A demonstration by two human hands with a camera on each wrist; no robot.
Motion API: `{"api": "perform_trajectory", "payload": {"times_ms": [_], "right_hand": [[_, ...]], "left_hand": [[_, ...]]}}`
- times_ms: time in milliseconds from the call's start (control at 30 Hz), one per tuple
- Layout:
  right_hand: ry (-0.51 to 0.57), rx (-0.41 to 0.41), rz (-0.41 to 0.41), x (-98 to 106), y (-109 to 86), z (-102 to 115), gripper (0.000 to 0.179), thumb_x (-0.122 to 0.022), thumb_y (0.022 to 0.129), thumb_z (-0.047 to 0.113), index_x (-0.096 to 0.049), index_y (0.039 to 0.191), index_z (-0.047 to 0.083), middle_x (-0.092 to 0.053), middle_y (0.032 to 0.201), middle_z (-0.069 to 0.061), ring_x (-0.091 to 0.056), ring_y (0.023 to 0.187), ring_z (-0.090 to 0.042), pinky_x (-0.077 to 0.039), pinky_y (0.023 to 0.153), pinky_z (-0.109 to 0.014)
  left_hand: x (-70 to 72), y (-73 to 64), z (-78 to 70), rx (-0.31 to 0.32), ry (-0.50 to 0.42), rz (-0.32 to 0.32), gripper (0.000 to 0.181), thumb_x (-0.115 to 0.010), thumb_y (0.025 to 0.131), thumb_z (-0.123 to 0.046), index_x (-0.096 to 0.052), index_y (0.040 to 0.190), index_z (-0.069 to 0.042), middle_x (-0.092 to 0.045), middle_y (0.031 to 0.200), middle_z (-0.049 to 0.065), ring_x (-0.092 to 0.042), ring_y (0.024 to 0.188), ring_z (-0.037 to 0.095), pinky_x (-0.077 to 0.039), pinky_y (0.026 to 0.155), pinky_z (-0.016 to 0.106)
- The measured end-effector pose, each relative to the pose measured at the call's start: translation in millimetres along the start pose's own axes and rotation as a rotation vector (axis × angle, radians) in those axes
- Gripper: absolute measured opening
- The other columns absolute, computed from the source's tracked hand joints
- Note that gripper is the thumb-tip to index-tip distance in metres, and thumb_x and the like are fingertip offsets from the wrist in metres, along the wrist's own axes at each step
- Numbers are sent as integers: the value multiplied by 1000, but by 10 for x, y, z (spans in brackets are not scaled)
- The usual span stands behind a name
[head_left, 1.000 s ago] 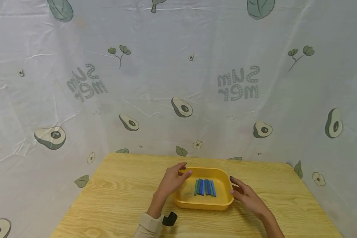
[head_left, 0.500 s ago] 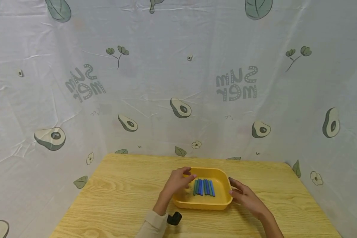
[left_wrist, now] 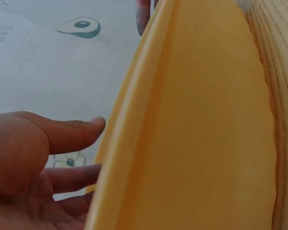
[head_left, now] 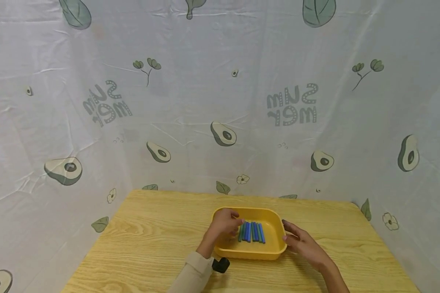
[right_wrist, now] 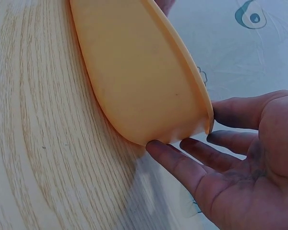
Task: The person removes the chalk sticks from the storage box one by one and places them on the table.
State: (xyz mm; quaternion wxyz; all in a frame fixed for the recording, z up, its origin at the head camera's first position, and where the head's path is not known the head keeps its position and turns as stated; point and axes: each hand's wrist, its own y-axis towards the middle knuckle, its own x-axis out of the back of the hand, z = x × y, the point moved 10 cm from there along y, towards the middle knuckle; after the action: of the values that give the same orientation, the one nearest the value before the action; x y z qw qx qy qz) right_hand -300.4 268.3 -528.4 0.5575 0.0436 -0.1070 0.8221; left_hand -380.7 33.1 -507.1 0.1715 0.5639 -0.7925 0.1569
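A yellow plastic tray (head_left: 247,255) lies on the wooden table. Inside it, blue and green chalk-like sticks (head_left: 255,232) are lined up side by side. Over the tray's left part, my left hand (head_left: 223,221) reaches in with loosely bent fingers close to the leftmost green stick. In the left wrist view its thumb (left_wrist: 77,136) is extended above the rim, and the tray wall hides the other fingertips. At the opposite end, my right hand (head_left: 304,244) touches the tray with spread fingers; the right wrist view has its fingertips (right_wrist: 158,148) against the outer wall and the thumb at the rim.
The pale wood-grain table (head_left: 161,228) extends to both sides of the tray. Behind it hangs a whitish sheet (head_left: 190,101) printed with avocados and leaves. A small black device (head_left: 221,265) sits at the left sleeve cuff.
My left hand has moved right and down into the tray, closer to the sticks. The right hand has stayed at the tray's right end.
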Motion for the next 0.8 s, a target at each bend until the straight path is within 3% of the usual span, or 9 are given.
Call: {"api": "perform_trajectory", "payload": {"times_ms": [333, 433, 567, 700, 800], "right_hand": [[12, 4, 17, 3, 18, -34, 74, -48, 115, 17, -3, 169, -8, -9, 171, -43, -42, 150, -58, -57, 109, -50], [12, 8, 23, -4, 20, -36, 75, -48, 115, 17, -2, 169, -8, -8, 171, -43, -41, 150, -58, -57, 110, -51], [9, 6, 27, -16, 17, -32, 76, -48, 115, 18, -2, 169, -7, -8, 171, -43, -41, 150, -58, -57, 110, -50], [9, 0, 25, -13, 14, -22, 76, -48, 116, 19, -1, 169, -8, -7, 171, -43, -40, 150, -58, -57, 109, -50], [11, -2, 28, -11, 7, -6, 76, -48, 116, 19, 0, 169, -8, -6, 171, -43, -40, 150, -58, -57, 110, -50]], "left_hand": [[-55, 8, 84, 109, 41, -43, 30, -82, 95, -12, -74, 116, 8, -65, 86, 10, -66, 67, 21, -67, 66, 43], [-79, 13, 124, 133, 74, -50, 20, -82, 94, -11, -69, 86, 2, -56, 73, 5, -58, 60, 16, -63, 58, 37], [-130, 25, 161, 118, 74, -45, 36, -83, 92, -7, -57, 68, -10, -50, 61, 2, -54, 55, 16, -55, 50, 32], [-158, 39, 149, 72, 85, -57, 36, -86, 87, -2, -60, 63, -10, -49, 56, -1, -52, 51, 15, -53, 47, 29], [-164, 49, 119, 56, 124, -69, 46, -89, 84, -1, -53, 57, -13, -38, 50, -5, -45, 46, 13, -45, 43, 24]]}}
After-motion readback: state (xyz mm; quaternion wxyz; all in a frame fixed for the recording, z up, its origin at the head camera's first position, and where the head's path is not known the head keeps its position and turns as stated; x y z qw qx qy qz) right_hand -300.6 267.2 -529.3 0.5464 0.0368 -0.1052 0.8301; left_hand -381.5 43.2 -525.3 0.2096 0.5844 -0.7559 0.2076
